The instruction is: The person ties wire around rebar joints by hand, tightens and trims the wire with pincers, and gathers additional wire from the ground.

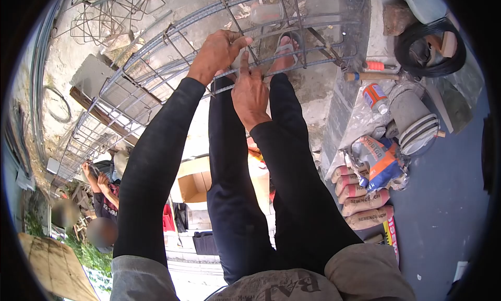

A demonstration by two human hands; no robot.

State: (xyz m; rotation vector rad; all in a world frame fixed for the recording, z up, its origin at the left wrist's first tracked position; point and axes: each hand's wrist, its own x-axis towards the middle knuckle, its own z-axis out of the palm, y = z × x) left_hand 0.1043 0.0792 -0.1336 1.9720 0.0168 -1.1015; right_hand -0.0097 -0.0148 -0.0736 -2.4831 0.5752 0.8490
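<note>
A long rebar cage (172,43) of ribbed steel bars and square stirrups runs across the upper view, curved by the lens. My left hand (216,53) is over the cage, its fingers curled and its thumb stretched toward an upright stirrup leg; what the fingers pinch, if anything, is hidden. Lower and to the right, my right hand (250,95) is closed at the cage's near bar, with its index finger extended up beside the same stirrup. My sandalled foot (286,53) shows behind the bars.
Loose bent stirrups (117,14) lie at upper left. On the right are a coil of black wire (430,49), a hammer (371,76), a bottle (376,98), a bucket (415,116) and stacked cement bags (368,201). Other people (107,196) handle the cage's far end at left.
</note>
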